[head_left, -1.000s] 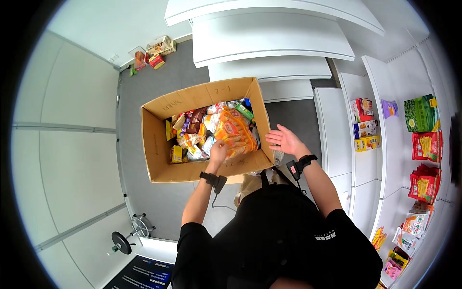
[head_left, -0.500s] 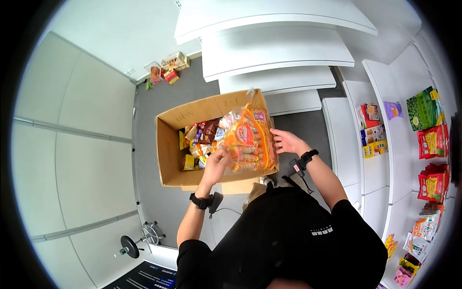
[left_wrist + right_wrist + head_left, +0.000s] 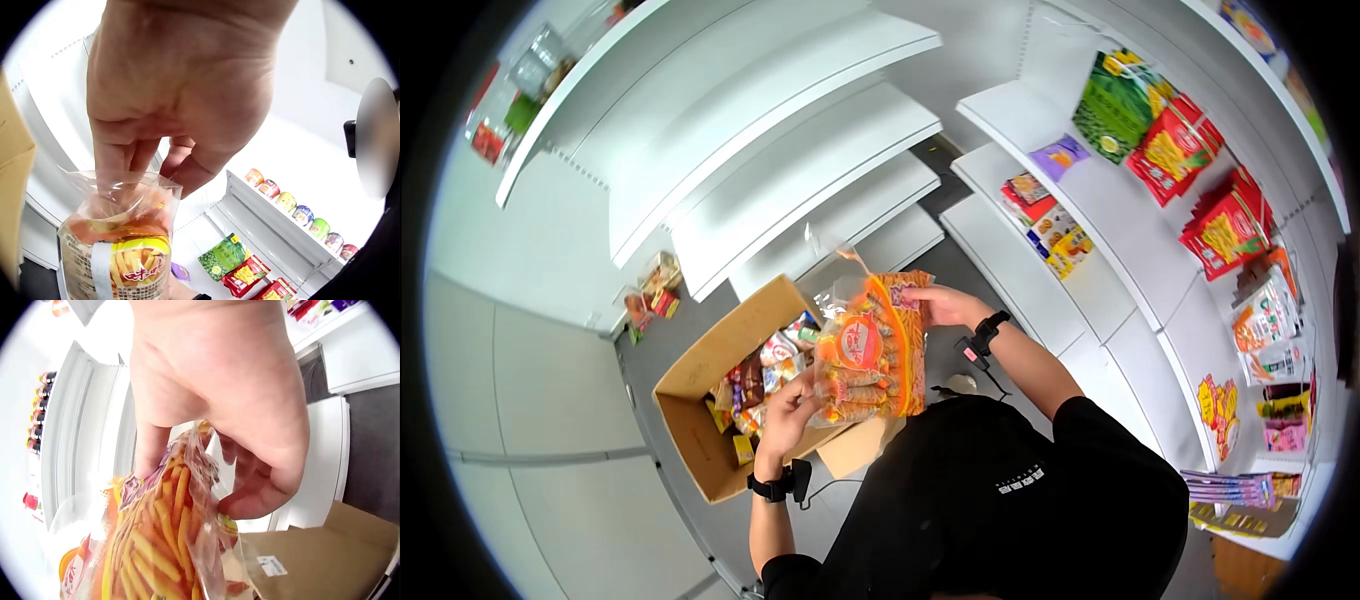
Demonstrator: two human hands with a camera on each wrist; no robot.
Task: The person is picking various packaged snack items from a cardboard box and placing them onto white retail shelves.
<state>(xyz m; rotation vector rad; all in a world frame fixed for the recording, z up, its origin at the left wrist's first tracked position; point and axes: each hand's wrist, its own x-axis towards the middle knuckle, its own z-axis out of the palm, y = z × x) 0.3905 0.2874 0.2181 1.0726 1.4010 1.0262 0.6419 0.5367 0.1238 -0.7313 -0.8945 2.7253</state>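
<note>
A large clear and orange snack bag [image 3: 868,350] is held up between both hands, beside the cardboard box [image 3: 692,450]. My left hand [image 3: 788,415] pinches its clear edge at the left; in the left wrist view the fingers of the left hand [image 3: 181,94] grip the crinkled plastic above the bag [image 3: 125,262]. At the opposite edge, my right hand [image 3: 948,306] grips the bag with thumb and fingers on either side, as the right wrist view shows at the hand [image 3: 219,381] over the stick-shaped snacks [image 3: 156,544].
Various snack packs [image 3: 750,385] lie inside the box. White shelves [image 3: 800,190] stand behind it. Shelves on the right carry a green bag [image 3: 1118,105], red bags [image 3: 1230,225], a purple pack [image 3: 1060,156] and small boxes [image 3: 1050,228]. Cartons stand on the floor at the back left.
The bag has come up out of the box with both hands. My right hand has gone from open beside the box to gripping the bag. The head view has turned toward the right-hand shelves.
</note>
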